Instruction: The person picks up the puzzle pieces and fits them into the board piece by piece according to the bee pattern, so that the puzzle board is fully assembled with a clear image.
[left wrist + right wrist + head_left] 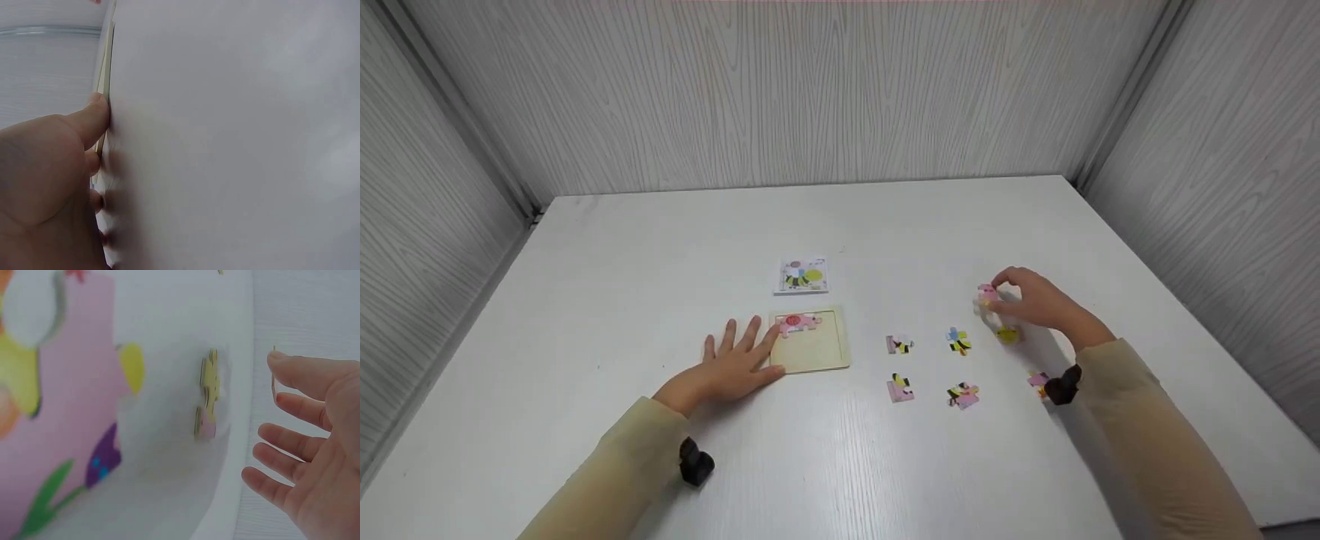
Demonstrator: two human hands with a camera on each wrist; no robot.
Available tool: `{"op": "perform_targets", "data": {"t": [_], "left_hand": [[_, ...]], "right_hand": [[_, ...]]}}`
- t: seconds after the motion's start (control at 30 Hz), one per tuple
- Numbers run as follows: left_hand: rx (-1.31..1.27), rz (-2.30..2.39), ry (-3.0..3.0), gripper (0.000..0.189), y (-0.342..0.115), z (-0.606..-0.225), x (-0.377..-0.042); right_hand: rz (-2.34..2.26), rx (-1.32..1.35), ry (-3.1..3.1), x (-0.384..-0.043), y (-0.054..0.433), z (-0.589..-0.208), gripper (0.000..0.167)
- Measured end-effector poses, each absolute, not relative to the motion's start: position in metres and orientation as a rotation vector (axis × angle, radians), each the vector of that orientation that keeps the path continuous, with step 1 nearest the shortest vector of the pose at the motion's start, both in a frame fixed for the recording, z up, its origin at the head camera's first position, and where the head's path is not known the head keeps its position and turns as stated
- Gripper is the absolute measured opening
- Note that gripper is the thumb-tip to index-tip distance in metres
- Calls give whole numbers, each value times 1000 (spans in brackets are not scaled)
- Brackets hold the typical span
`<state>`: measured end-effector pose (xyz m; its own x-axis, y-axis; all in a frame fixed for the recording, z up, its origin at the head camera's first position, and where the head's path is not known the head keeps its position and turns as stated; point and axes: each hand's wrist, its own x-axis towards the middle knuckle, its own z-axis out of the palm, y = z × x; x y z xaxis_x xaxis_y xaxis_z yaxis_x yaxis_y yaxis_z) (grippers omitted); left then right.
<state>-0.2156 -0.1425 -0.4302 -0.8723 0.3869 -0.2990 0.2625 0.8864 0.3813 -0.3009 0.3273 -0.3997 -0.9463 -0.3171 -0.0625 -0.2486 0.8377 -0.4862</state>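
Observation:
My left hand rests with spread, straight fingers against the left side of a shallow wooden puzzle tray. In the left wrist view, its thumb touches the tray's edge. One pink puzzle piece with a red round shape lies in the tray's upper left. Over at the right, my right hand pinches a pink puzzle piece between thumb and index finger, raised off the table. The right wrist view shows that piece edge-on. Just below this hand lies a yellow puzzle piece.
A square picture card with a bee lies behind the tray. Several loose pieces spread to its right, among them a blue and yellow piece and a pink one. Another piece is partly behind the right wrist camera.

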Motion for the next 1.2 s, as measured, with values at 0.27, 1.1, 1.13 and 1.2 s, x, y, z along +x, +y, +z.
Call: {"op": "perform_targets", "data": {"t": [0.27, 1.1, 1.13, 1.2], "left_hand": [[463, 454, 2683, 76, -142, -431, -215], [476, 433, 2687, 75, -142, -430, -213], [477, 431, 2686, 75, -142, -430, -213], [478, 430, 2686, 75, -142, -430, -214]], "right_hand": [[-757, -514, 2860, -297, 304, -397, 44], [-834, -779, 2728, -293, 216, -393, 37], [-831, -794, 2728, -294, 213, -393, 37], [-818, -817, 2732, -294, 206, -391, 37]]}}
